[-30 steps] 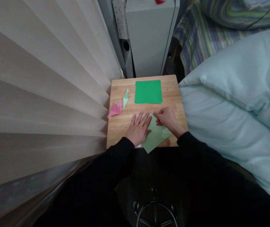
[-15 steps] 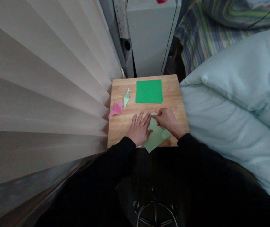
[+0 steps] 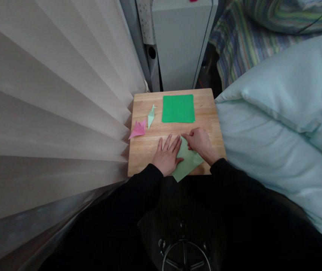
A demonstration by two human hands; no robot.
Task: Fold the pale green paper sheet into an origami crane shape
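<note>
A: Where does the sheet of light green paper (image 3: 187, 162) lie?
B: On the wooden surface (image 3: 207, 113), along its near side, set askew; its lowest corner projects past the near edge.

A: How is the left hand (image 3: 165, 158) disposed?
B: Palm down and grasping nothing, fingers spread. The thumb rests on the paper, and the fingers lie along its left margin.

A: And the right hand (image 3: 200, 142)?
B: Its fingers are curled, with the fingertips at the uppermost corner of the same paper. Whether they pinch that corner or only press it cannot be told at this scale.

A: Which objects occupy the far part of the surface?
B: A rectangular stack of bright green paper (image 3: 178, 108) lies beyond the hands. To its left is a pale green origami figure (image 3: 151, 117), narrow and pointed; near that, by the left edge, is a pink origami figure (image 3: 138, 129).

A: What borders the surface?
B: A pleated curtain (image 3: 65, 90) on the left, a pale blue duvet (image 3: 274, 124) on the right, and a light grey cabinet (image 3: 182, 49) behind.
</note>
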